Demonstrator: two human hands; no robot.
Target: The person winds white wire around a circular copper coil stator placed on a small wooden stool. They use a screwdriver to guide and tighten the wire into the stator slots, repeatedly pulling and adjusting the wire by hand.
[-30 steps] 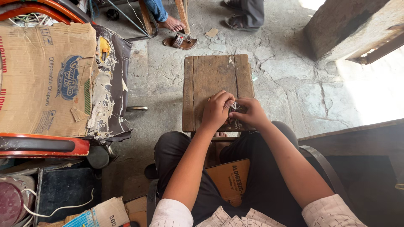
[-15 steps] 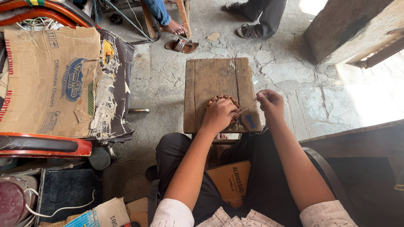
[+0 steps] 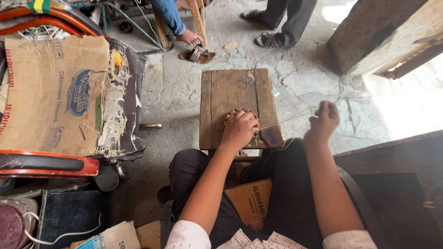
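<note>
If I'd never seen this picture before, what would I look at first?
Probably the small worn wooden stool in the middle, where the left hand presses down a round coppery-brown object. The right hand is raised to the right, pulling a thin pale thread taut from it. A big torn brown cardboard sheet fills the left side.

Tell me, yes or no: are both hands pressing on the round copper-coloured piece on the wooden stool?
No: only the left hand covers the round piece; the right hand is raised beside the wooden stool, pulling a thin strand.

Two hands point(image 3: 240, 129), one stool point(image 3: 230, 92)
</note>
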